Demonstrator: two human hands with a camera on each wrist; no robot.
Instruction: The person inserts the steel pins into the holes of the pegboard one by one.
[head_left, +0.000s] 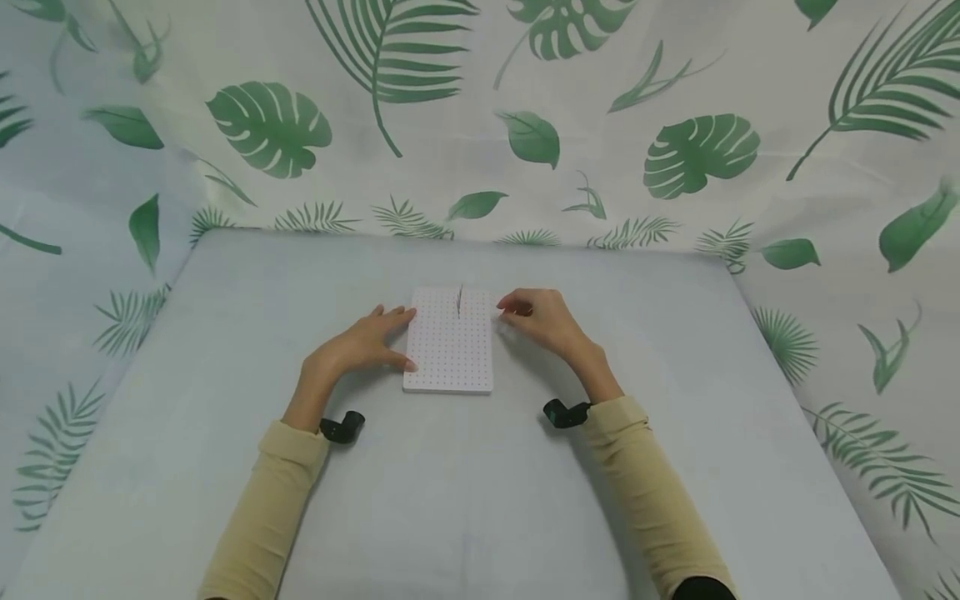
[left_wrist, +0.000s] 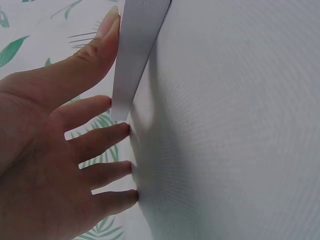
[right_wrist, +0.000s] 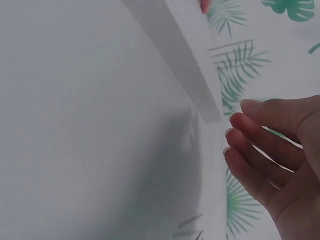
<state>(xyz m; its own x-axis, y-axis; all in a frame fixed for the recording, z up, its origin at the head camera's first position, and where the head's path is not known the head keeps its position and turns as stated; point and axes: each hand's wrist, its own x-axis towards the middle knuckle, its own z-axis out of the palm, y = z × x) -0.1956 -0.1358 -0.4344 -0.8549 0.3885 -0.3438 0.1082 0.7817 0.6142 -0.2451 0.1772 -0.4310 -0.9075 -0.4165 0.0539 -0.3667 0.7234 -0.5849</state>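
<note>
A white board [head_left: 448,350] with a grid of small holes lies on the table. Several thin dark pins [head_left: 460,302] stand upright near its far end; the left wrist view shows the pins [left_wrist: 82,40] side by side, and the right wrist view has the pins [right_wrist: 231,48] too. My left hand [head_left: 365,340] rests at the board's left edge, thumb and index finger spread and touching it, other fingers extended. Just off the far right edge, my right hand [head_left: 546,318] hovers with fingers loosely bent and thumb near the index fingertip. Nothing shows between those fingertips.
The board sits on a white-covered table [head_left: 465,475]. Behind it hangs a leaf-printed cloth [head_left: 585,92]. A small black camera [head_left: 342,427] is on the left wrist, and another black camera [head_left: 566,413] on the right. Short dark lines [right_wrist: 188,220] appear low in the right wrist view, unclear.
</note>
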